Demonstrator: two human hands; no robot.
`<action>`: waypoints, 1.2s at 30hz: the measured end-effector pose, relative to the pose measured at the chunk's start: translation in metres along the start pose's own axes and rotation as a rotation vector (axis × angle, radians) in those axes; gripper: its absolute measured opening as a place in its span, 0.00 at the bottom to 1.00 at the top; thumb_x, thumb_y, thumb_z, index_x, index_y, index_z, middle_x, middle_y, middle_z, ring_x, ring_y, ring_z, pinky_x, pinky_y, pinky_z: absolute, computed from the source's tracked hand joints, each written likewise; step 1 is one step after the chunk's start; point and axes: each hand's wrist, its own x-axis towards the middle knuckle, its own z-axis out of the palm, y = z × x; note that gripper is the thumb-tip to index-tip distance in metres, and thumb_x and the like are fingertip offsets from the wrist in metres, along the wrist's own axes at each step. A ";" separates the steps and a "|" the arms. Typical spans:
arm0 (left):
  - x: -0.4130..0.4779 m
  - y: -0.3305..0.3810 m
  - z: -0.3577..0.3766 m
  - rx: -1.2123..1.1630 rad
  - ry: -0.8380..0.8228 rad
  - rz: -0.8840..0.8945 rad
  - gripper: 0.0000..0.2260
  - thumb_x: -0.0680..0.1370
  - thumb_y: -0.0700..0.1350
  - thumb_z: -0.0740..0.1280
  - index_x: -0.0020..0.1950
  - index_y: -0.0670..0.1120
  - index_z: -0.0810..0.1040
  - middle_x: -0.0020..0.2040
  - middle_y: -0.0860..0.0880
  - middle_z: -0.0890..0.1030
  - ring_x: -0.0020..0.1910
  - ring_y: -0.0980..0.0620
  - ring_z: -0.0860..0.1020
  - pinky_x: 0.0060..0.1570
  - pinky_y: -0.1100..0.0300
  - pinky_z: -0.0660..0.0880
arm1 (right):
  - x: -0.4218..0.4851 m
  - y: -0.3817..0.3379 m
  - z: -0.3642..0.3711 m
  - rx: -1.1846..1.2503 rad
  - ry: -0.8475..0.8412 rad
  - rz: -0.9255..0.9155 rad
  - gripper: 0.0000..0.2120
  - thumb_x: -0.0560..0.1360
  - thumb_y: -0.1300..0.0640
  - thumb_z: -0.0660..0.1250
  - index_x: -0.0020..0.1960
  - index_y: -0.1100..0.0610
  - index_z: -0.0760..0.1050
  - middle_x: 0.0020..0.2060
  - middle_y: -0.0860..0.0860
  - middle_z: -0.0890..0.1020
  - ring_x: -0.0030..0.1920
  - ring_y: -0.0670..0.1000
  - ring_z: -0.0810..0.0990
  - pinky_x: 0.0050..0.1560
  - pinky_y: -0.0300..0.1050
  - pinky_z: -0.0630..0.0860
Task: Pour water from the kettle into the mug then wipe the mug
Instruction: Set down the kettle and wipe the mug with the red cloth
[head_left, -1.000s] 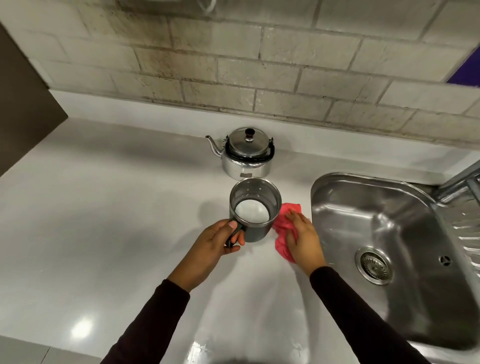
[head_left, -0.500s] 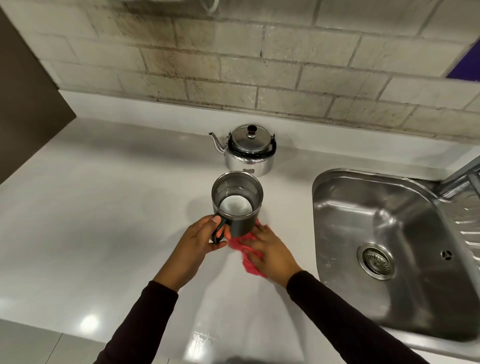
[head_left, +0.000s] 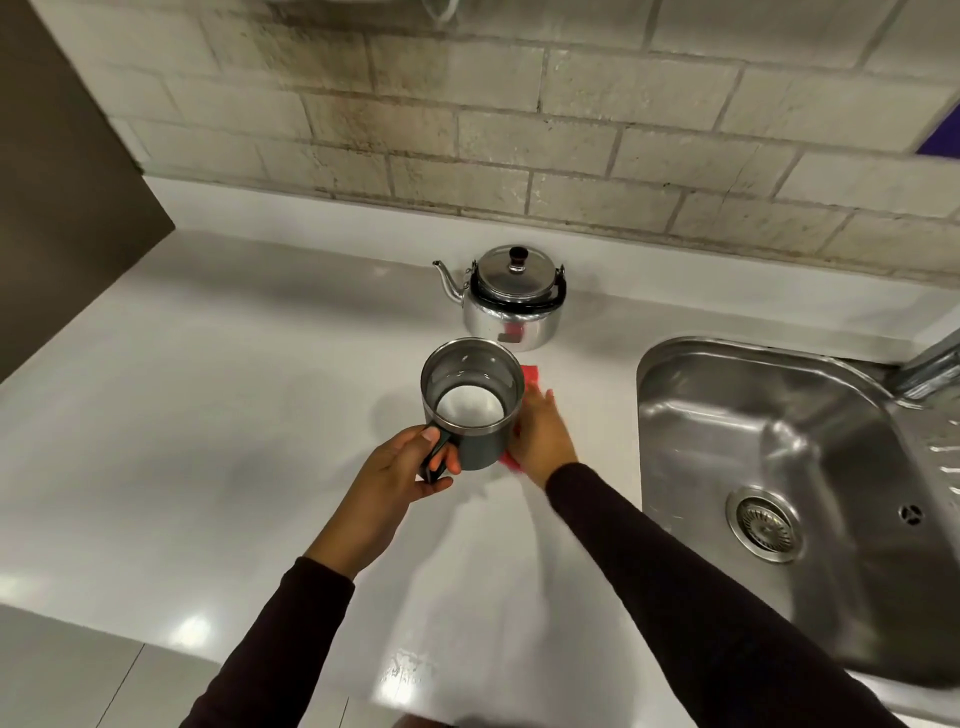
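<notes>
A dark grey mug (head_left: 480, 447) with a steel rim and water inside is lifted a little above the white counter. My left hand (head_left: 400, 470) grips its black handle. My right hand (head_left: 540, 434) presses a red cloth (head_left: 531, 375) against the mug's right side; most of the cloth is hidden under the hand and behind the mug. A shiny steel kettle (head_left: 511, 304) with a black handle and lid knob stands behind the mug, spout pointing left.
A steel sink (head_left: 779, 431) with a drain lies to the right, with a tap part at its far right edge. A brick wall runs along the back of the white counter (head_left: 208, 395). A dark panel stands at far left.
My right hand with the cloth slid from under the mug's front to its right side. The mug stayed in my left hand, shifting slightly.
</notes>
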 end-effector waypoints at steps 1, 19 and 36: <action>0.001 -0.001 0.001 -0.003 0.006 0.001 0.22 0.81 0.45 0.53 0.28 0.52 0.73 0.30 0.55 0.76 0.33 0.59 0.72 0.53 0.53 0.77 | -0.009 -0.011 0.002 0.055 -0.061 0.013 0.23 0.69 0.59 0.67 0.64 0.56 0.71 0.62 0.57 0.77 0.61 0.57 0.75 0.69 0.54 0.64; 0.032 -0.048 0.030 0.013 -0.109 -0.065 0.21 0.81 0.45 0.54 0.29 0.53 0.73 0.31 0.55 0.78 0.35 0.61 0.76 0.54 0.52 0.75 | -0.140 0.026 -0.018 -0.061 0.292 0.120 0.19 0.67 0.66 0.69 0.57 0.56 0.81 0.62 0.56 0.79 0.60 0.61 0.76 0.64 0.50 0.70; 0.045 -0.050 0.023 0.160 -0.045 -0.127 0.17 0.81 0.51 0.55 0.42 0.41 0.76 0.40 0.44 0.79 0.43 0.48 0.77 0.52 0.51 0.77 | -0.075 0.045 -0.030 -0.127 0.391 0.265 0.21 0.68 0.67 0.64 0.58 0.52 0.79 0.61 0.52 0.78 0.56 0.58 0.71 0.57 0.51 0.73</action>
